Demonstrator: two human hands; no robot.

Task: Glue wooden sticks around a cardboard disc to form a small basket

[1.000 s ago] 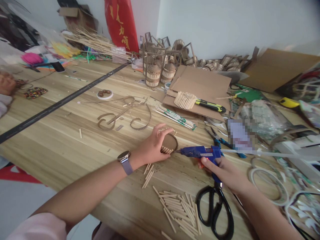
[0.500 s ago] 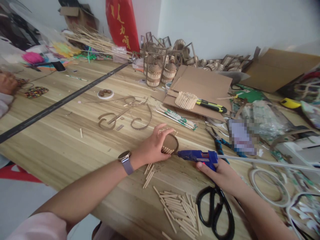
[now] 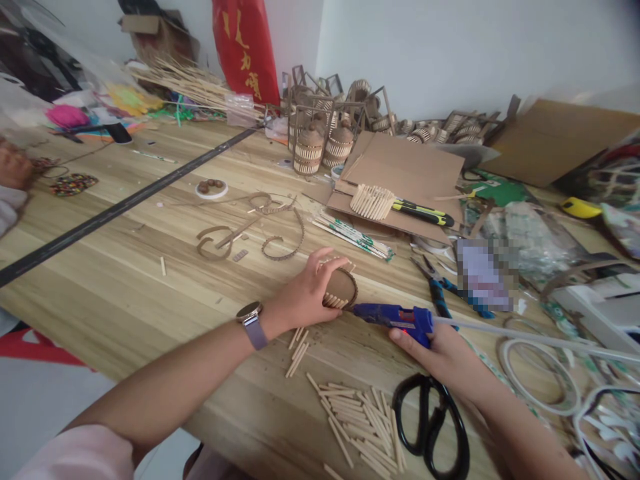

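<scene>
Blue plastic glue gun (image 3: 390, 316): shifted slightly left and lower versus one second ago, nozzle at the right near edge of the round brown cardboard disc (image 3: 342, 285); disc and left hand (image 3: 305, 290) look unmoved.
Left grip: grasping disc, thumb on its near edge, fingers over its far edge.
Right hand (image 3: 445, 353): right of disc, grip wrapped round gun handle; trigger pressed or not, can't tell.
Disc: between the hands, at the wooden worktop (image 3: 125, 300); resting or slightly lifted, unclear.
Sticks done: short row of pale wooden sticks (image 3: 335, 301) along disc's near inner edge, some pale tips at its far edge.
Sticks left: right side of disc's rim looks bare, so probably partway; pile of loose pale sticks (image 3: 357, 427) lies nearer the wearer than disc.
Hidden: disc's left side behind fingers; nozzle contact too small to judge; right fingers mostly out of sight.
Cut off: another person's hand (image 3: 14, 167), far left of disc.
</scene>
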